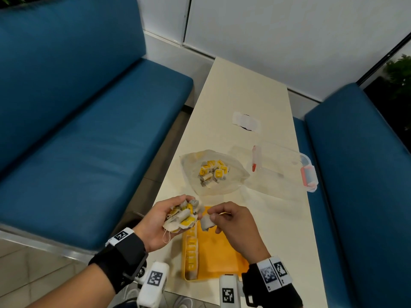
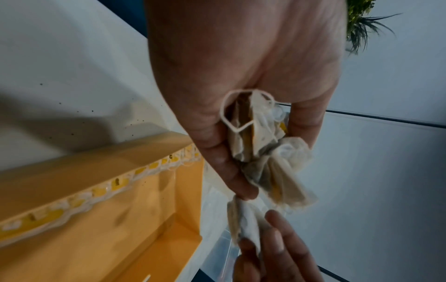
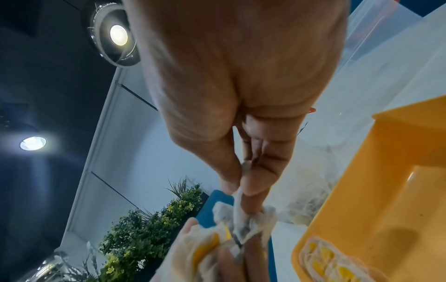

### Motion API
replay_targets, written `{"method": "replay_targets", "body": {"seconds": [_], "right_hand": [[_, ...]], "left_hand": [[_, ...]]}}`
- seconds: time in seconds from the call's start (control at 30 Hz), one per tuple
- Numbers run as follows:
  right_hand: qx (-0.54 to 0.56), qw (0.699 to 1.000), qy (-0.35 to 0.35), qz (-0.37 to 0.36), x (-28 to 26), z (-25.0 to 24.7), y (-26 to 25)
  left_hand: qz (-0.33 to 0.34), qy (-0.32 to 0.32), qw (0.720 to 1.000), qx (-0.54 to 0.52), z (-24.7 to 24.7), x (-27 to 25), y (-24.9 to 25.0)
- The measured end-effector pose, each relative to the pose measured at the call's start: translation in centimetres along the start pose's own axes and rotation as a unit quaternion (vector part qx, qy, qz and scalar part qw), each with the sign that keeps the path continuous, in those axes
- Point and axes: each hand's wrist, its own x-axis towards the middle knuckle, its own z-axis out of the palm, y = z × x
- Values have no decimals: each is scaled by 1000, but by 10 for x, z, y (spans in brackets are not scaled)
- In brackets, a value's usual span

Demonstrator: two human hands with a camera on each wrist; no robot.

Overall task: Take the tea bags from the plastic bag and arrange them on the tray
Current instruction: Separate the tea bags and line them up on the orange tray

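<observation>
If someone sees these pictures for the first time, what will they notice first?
Probably the left hand, which holds a bunch of tea bags above the near end of the table, while the right hand pinches a single tea bag beside it. Below them lies the yellow tray with one row of tea bags along its left edge. Behind it, the plastic bag holds more.

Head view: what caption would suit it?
Left hand holds tea bags; right hand pinches one above the tray.
</observation>
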Motion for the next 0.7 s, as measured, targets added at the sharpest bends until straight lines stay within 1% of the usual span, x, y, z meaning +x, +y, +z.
{"method": "replay_targets", "body": {"seconds": [0.13, 0.23, 0.3, 0.4, 0.53, 0.63, 0.7], "right_hand": [[11, 1000, 5, -4, 0, 6, -6], [31, 999, 27, -18, 1, 9, -7], [28, 999, 27, -30, 1, 11, -9], [-6, 999, 18, -49, 2, 15, -7], [-112, 987, 21, -112, 5, 20, 5], [-130, 983, 24, -125, 5, 18, 5], [-138, 980, 6, -145, 3, 15, 4]], "left_hand": [[-11, 13, 1000, 0, -1, 7, -5], [-15, 23, 999, 18, 2, 8, -7], [-13, 24, 999, 17, 4, 8, -8], [-20, 15, 1000, 4, 7, 9, -9], [-32, 5, 999, -18, 8, 11, -10], [-29, 6, 999, -24, 7, 11, -10], [-31, 5, 999, -23, 6, 12, -10]]}}
